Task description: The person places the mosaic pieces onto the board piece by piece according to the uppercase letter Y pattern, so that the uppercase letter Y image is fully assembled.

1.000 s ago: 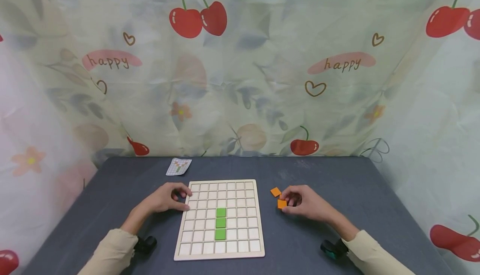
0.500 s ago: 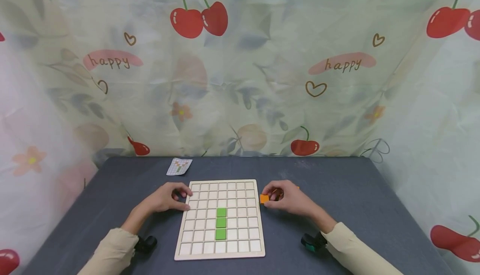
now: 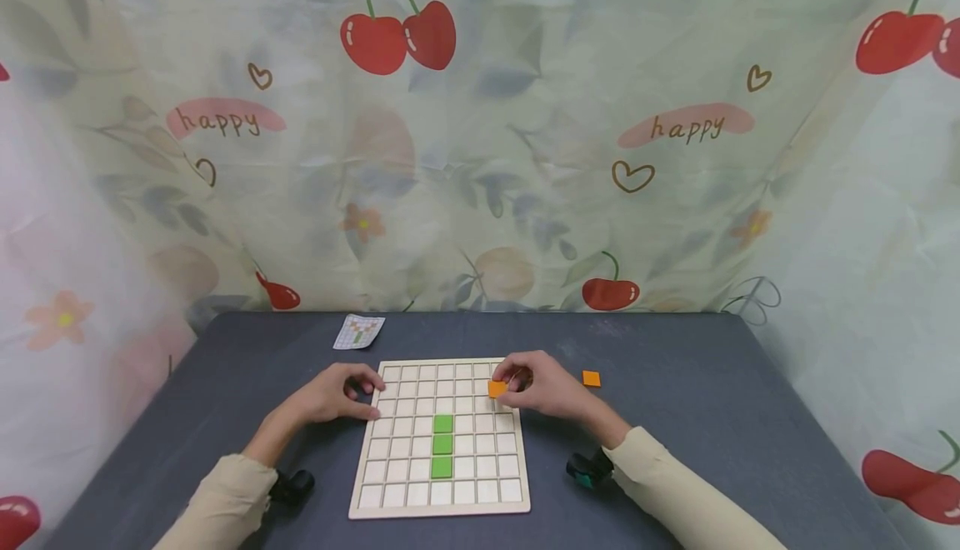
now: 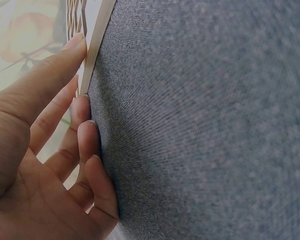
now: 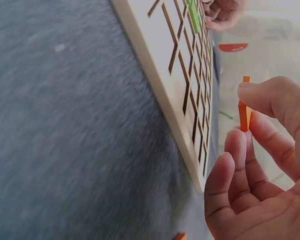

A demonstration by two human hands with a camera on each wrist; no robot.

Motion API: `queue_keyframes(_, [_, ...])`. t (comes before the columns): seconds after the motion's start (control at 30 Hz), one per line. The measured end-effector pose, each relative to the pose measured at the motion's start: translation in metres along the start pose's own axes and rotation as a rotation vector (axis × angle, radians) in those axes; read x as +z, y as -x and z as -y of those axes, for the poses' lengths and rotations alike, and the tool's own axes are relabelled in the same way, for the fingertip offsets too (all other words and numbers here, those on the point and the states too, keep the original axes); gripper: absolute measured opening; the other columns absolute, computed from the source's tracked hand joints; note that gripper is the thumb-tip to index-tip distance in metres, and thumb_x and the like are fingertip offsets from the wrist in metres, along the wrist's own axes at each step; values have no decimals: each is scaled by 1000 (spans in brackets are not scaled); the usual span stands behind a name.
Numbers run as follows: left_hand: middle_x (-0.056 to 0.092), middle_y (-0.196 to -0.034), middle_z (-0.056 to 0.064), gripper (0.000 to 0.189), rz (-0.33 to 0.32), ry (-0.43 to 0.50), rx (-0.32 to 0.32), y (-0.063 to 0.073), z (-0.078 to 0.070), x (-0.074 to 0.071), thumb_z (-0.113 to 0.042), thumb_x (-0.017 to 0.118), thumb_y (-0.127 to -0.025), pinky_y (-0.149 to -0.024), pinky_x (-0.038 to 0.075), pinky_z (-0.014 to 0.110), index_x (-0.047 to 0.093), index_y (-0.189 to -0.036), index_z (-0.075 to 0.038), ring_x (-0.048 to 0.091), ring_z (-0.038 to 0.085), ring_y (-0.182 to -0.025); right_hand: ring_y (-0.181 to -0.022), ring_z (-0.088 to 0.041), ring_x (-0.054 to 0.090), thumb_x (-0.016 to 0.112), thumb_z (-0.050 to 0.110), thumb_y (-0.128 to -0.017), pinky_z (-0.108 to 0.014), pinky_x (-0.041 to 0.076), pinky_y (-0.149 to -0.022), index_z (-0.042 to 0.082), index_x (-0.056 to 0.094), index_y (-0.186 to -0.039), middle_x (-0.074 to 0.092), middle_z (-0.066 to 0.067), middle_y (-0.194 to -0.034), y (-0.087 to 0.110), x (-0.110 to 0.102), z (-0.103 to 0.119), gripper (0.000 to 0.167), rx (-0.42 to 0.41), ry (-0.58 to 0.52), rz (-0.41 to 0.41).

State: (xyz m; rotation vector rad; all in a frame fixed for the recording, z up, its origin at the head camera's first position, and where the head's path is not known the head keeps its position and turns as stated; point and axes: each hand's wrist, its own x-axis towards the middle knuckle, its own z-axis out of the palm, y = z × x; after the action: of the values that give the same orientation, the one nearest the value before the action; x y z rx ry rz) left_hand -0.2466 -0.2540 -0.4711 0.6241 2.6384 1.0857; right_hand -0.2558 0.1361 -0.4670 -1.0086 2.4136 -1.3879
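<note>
Right hand (image 3: 546,383) pinches square orange tile (image 3: 497,389) between thumb and fingertips, raised over upper right of pale wooden grid board (image 3: 476,448); placing step, apparently. Left hand (image 3: 341,393) rests at board's left edge, thumb and fingers apart. Three square green tiles (image 3: 443,445) fill one column's cells (second orange tile (image 3: 591,378) lies right of board). Next move likely calls for squaring held tile to cell, lowering flat.

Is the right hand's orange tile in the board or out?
Out: the right wrist view shows the right hand pinching the orange tile above the board, with a gap between.
</note>
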Motion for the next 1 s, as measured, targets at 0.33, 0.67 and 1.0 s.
queue_keyframes(0.33, [60, -95, 3, 35, 1, 3, 1, 0, 0, 0, -18, 89, -80, -75, 44, 33, 72, -108, -8, 53, 22, -87, -87, -24, 64, 79, 6, -89, -33, 53, -79, 3, 73, -110, 69, -5, -104, -21, 14, 8, 22, 1, -53, 19])
queue_keyframes(0.67, [60, -95, 2, 35, 4, -5, 4, -1, 0, -1, -19, 89, -80, -75, 44, 32, 72, -109, -8, 54, 22, -87, -88, -24, 64, 80, 8, -89, -33, 52, -81, 4, 74, -109, 69, -5, -104, -39, 32, 10, 21, 3, -79, 26])
queue_keyframes(1.0, [59, -95, 2, 36, 5, 4, -9, -1, 0, -1, -20, 90, -80, -75, 43, 33, 72, -109, -9, 53, 22, -87, -86, -20, 64, 78, 2, -89, -31, 52, -79, 1, 72, -109, 68, -8, -104, -62, 54, 20, 21, 5, -99, 46])
